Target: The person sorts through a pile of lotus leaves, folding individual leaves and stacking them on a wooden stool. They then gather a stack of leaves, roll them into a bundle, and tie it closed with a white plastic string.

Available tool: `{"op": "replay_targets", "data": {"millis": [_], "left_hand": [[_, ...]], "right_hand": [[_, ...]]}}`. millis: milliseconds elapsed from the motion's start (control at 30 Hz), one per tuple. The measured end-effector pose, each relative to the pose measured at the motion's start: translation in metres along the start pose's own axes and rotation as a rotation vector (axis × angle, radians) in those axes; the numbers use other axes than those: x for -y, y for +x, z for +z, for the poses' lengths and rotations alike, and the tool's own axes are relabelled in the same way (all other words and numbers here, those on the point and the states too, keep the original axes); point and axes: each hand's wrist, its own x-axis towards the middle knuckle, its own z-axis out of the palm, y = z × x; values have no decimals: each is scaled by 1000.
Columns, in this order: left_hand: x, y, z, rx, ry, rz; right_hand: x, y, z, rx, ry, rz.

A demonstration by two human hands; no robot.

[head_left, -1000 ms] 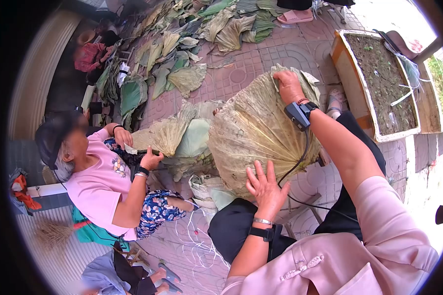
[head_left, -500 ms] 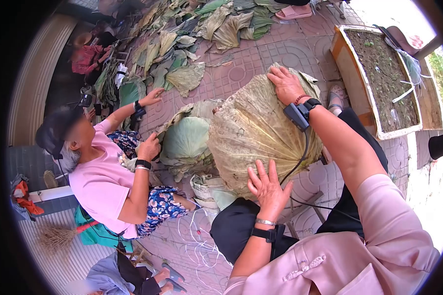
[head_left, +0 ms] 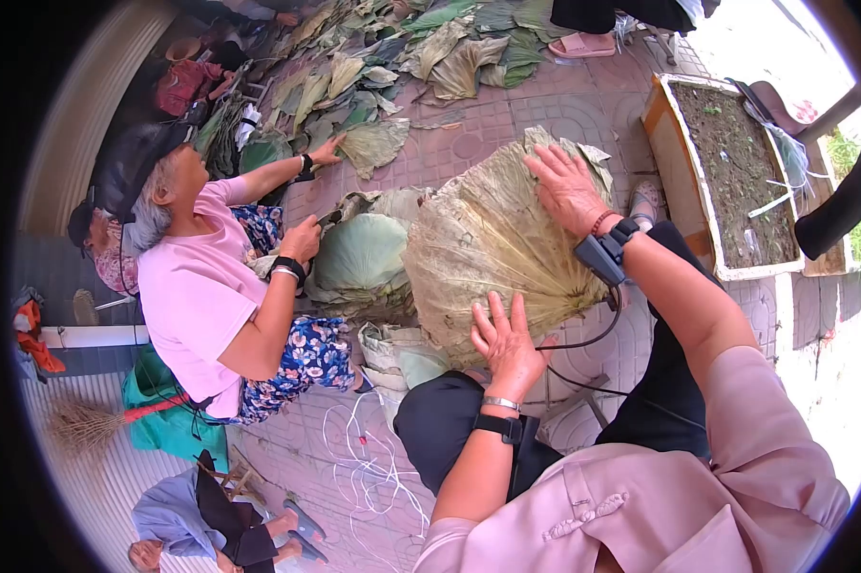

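Note:
A large, dry, yellow-brown lotus leaf (head_left: 478,244) spreads in front of my knees, its veins fanning out from the right side. My right hand (head_left: 569,191) lies flat on its upper right part, fingers stretched out. On its lower edge rests my left hand (head_left: 509,346), open with fingers apart. Whether more leaves lie beneath cannot be seen. Left of it, greener lotus leaves (head_left: 359,253) are piled next to a co-worker in a pink shirt (head_left: 197,286). One of the co-worker's hands is at that pile; the other reaches to a loose leaf (head_left: 373,145).
Many leaves (head_left: 459,62) cover the paving at the top. A soil-filled planter box (head_left: 655,124) stands at right. White cords (head_left: 368,463) lie on the ground below the co-worker. A broom (head_left: 92,425) and another seated person (head_left: 178,516) are at lower left.
My right hand has shifted slightly right and down on the leaf, my left hand slightly up and left. The co-worker's far hand has moved onto a loose leaf. The view has shifted a little.

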Motion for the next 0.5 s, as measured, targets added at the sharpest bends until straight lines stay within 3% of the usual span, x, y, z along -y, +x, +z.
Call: {"op": "replay_targets", "data": {"millis": [133,267,333,500], "left_hand": [[-3,-4,-7,33,18,-12],[2,-12,-10,-13,10,-16],[5,-15,-16,-27,-54,93],[11,-37,-28,-117,-122,57]], "right_hand": [[42,-68,-11,189,-159,-188],[44,-84,1,272,-257,-160],[45,-82,6,298,-285,-138],[48,-80,4,345,-326,-124]]}}
